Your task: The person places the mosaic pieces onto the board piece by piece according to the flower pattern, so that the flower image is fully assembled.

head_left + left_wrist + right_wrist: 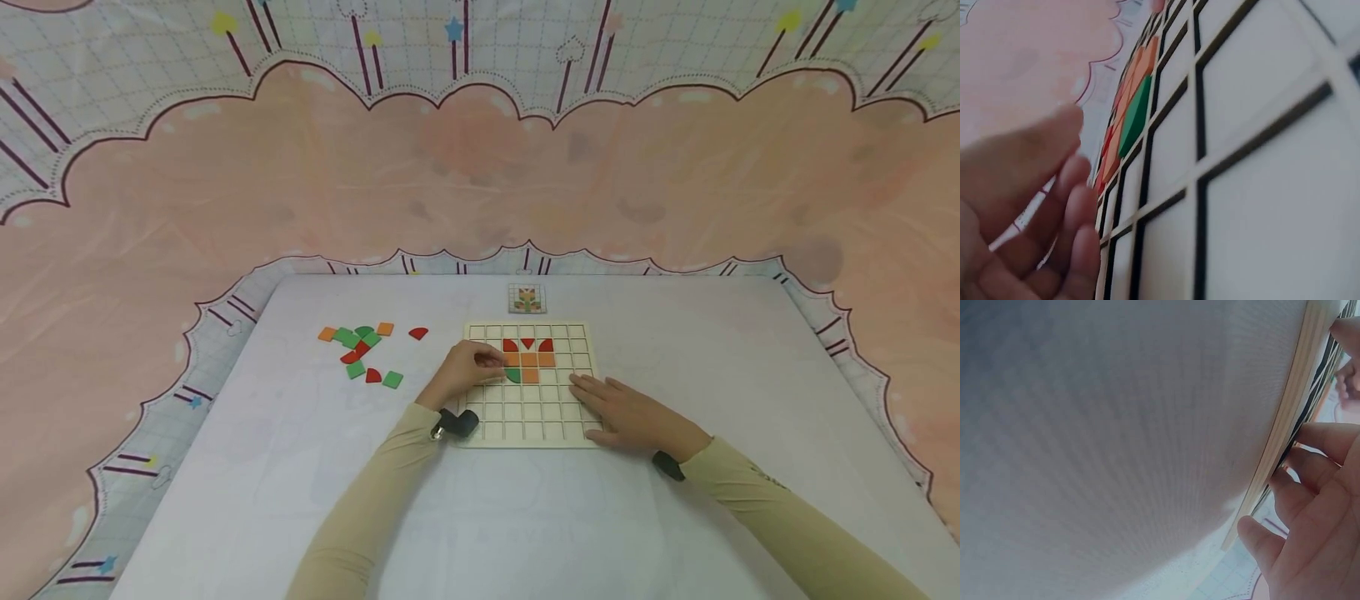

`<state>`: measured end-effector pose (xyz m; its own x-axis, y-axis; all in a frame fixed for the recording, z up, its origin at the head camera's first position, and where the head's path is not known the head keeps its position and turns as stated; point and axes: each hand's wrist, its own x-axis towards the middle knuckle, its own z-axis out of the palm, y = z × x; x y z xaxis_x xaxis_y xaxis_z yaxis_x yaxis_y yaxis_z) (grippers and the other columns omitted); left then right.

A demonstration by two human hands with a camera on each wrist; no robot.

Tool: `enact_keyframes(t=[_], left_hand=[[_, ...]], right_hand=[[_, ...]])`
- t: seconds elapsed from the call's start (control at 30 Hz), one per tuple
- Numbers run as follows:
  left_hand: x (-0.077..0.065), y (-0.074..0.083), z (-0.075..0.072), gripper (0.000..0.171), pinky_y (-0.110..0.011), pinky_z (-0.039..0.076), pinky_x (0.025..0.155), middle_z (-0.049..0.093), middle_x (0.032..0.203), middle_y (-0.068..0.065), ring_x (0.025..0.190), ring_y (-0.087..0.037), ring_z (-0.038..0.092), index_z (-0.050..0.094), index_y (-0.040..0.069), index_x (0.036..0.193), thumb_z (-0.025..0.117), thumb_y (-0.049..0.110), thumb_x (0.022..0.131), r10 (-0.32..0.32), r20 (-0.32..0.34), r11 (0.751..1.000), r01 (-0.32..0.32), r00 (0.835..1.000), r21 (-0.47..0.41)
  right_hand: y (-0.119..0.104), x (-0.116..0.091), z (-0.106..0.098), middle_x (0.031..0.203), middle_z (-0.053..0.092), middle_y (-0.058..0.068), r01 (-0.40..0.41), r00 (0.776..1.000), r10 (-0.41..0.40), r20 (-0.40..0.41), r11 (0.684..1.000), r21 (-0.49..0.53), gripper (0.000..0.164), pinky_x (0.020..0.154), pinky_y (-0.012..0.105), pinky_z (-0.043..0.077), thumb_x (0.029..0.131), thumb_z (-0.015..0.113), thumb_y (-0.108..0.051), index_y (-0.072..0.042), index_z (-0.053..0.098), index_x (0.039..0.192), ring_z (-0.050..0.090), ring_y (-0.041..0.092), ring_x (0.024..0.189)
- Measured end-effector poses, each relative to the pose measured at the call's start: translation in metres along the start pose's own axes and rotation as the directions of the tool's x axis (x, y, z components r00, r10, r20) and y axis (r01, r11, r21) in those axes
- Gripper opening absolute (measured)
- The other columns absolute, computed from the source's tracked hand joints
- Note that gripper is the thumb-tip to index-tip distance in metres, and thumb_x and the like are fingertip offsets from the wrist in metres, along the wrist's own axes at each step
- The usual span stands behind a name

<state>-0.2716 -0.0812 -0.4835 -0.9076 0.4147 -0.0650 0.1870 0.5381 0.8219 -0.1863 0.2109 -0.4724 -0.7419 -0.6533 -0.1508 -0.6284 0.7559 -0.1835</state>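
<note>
A pale wooden grid board [557, 414] lies on the white table, with its middle cells partly filled. Red pieces [546, 345] form the far row, with orange squares [529, 360] below them. A green quarter-circle tile [513, 376] sits left of the lowest orange square. My left hand [471, 367] hovers over the board's left part, fingertips beside the green tile and the orange row. Its thumb and fingers [1079, 206] are loosely bent, with no tile showing between them. My right hand [630, 412] rests with spread fingers on the board's right edge.
Loose red, green and orange tiles [348, 337] lie scattered left of the board, with a red quarter-circle [417, 333] apart from them. A small pattern card [527, 298] with a flower design stands beyond the board's far edge.
</note>
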Motion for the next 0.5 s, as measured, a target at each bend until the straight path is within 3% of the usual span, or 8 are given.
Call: enact_keyframes(t=[0.27,0.5], left_hand=[[-0.007,-0.005,-0.024,0.035,-0.031,0.051,0.093,0.067,0.117,-0.007,0.105,-0.019,0.063,0.066,0.010,0.117,0.071,0.019,0.084,0.053,0.074,0.995,-0.047,0.996,-0.089],[-0.018,-0.015,-0.065,0.042,-0.036,0.043,0.104,0.061,0.127,-0.012,0.121,-0.025,0.056,0.061,0.008,0.124,0.070,0.016,0.084,0.047,0.050,0.990,-0.040,0.998,-0.132]], right_hand=[[-0.002,0.000,-0.002,0.155,0.026,0.012,0.001,1.000,-0.001,0.011,1.000,0.009,0.070,0.112,0.051,0.028,0.091,0.056,-0.039,-0.004,0.031,0.146,0.027,0.028,0.142],[-0.001,-0.001,-0.003,0.155,0.026,0.013,0.014,1.000,-0.014,0.002,1.000,0.005,0.069,0.112,0.050,0.028,0.092,0.055,-0.040,-0.003,0.031,0.146,0.027,0.029,0.142]])
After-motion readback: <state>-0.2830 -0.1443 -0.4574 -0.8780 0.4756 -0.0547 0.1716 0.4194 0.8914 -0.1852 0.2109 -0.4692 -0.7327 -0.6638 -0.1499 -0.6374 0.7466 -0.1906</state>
